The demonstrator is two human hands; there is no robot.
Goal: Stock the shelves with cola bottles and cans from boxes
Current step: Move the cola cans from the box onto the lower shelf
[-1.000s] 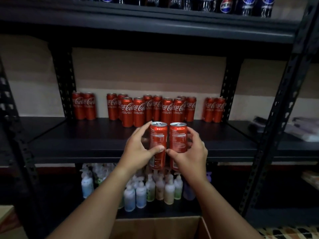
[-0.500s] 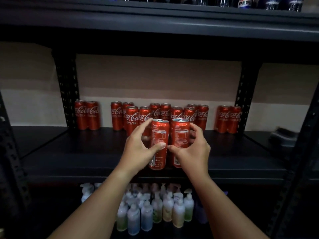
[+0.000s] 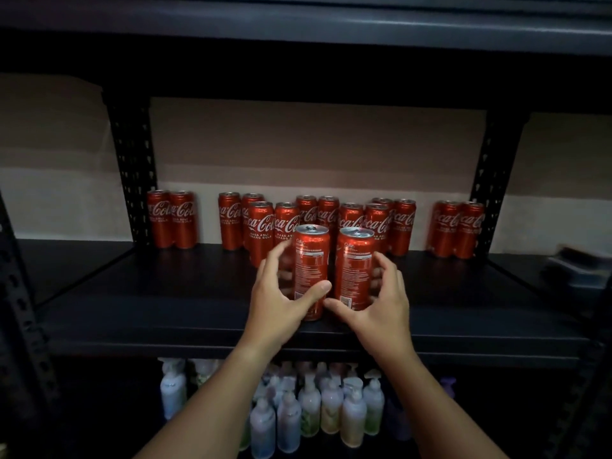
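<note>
Two red cola cans stand side by side near the front of the black middle shelf (image 3: 165, 299), their printed backs facing me. My left hand (image 3: 275, 303) grips the left can (image 3: 311, 256), thumb across its front and fingers curled behind. My right hand (image 3: 384, 309) curls round the right can (image 3: 354, 263), thumb low at its base and fingers on its right side. Behind them, a cluster of several red cola cans (image 3: 261, 226) stands at the back of the shelf.
Separate pairs of cans stand at the back left (image 3: 172, 220) and back right (image 3: 457, 226). Perforated black posts (image 3: 132, 160) (image 3: 493, 167) frame the bay. An upper shelf (image 3: 298, 24) hangs overhead. Pump bottles (image 3: 308, 409) fill the shelf below. A dark object (image 3: 576, 270) lies at the right.
Both hands carried the two cans forward and down onto the middle shelf. My view has moved closer to the shelf, and the cans now sit slightly apart.
</note>
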